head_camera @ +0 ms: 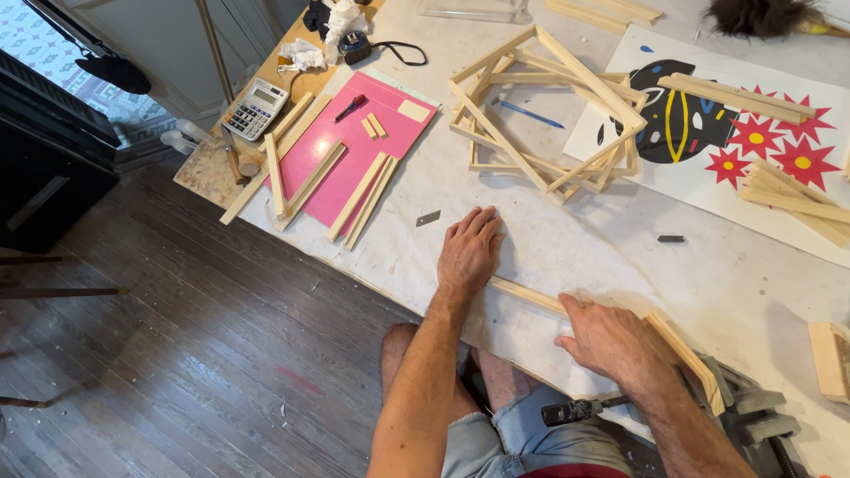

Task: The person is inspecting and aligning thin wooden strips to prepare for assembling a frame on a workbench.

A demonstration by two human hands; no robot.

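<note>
Hands first: the left hand (469, 250) lies flat and spread on the worktop (567, 243), palm down, its heel at the far end of a wooden strip (529, 297) that runs along the near edge. The right hand (609, 341) rests open over the strip's other end, fingers loosely curled against the wood rather than pinching it, just where the strip meets a second strip (686, 354) at an angle. That corner sits beside a grey clamp (748, 403) at the worktop's edge, its black handle (580, 410) jutting toward the person's lap. By the look of it, the step in hand is steadying two pieces at a corner joint; a further move would call for keeping both strips flush and still. Farther out lie a small grey blade (428, 218), a pink mat (354, 150) with more strips on it, a calculator (255, 108), a stack of assembled frames (549, 111) around a blue pen (527, 113), and a painted sheet (717, 133) with red flowers.
</note>
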